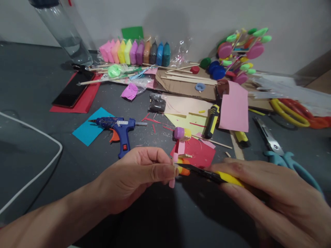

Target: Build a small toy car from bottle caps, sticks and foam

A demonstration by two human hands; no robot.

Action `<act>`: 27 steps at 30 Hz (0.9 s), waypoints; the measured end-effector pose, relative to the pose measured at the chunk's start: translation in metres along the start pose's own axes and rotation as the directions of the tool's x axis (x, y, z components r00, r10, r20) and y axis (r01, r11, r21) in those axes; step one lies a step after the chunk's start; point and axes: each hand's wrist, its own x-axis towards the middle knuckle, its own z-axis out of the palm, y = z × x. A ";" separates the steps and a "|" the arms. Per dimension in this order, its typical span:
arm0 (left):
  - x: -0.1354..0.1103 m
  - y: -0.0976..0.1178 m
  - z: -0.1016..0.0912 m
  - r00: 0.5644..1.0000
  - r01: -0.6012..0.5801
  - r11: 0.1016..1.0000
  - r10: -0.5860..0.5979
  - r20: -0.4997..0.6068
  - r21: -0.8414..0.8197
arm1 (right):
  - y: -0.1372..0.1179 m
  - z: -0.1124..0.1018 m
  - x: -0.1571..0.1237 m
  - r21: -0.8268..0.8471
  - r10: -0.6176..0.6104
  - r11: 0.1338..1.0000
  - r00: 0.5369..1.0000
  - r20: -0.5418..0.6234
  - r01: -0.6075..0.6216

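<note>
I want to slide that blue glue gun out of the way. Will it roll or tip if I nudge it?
Probably not. The glue gun lies flat on its side on the dark table, so it should slide rather than roll. Its handle sticks out sideways, so a push may pivot it. Its nozzle end rests over blue paper, which may drag along.

Small pink stick (172, 172): upright, pinched at its middle, above the table's near edge. Yellow-and-black utility knife (214, 176): near-horizontal, blade tip pointing left, touching the stick's upper part beside orange and yellow pieces.
</note>
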 end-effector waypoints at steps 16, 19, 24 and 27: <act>0.002 0.003 0.002 0.997 0.034 0.999 -0.031 -0.071 0.036 | -0.002 -0.001 0.002 -0.087 -0.054 0.995 0.998 -0.045 0.050; 0.001 0.002 0.001 0.996 0.035 0.999 -0.032 -0.078 0.029 | -0.003 -0.001 0.003 -0.076 -0.062 0.995 0.997 -0.042 0.059; 0.000 0.002 0.000 0.998 0.027 1.000 -0.026 -0.063 0.017 | -0.001 -0.002 -0.002 -0.111 -0.069 0.992 0.997 -0.032 0.065; -0.001 0.003 0.001 0.998 0.025 1.000 -0.024 -0.051 0.010 | -0.001 -0.002 -0.002 -0.071 -0.068 0.995 0.997 -0.045 0.065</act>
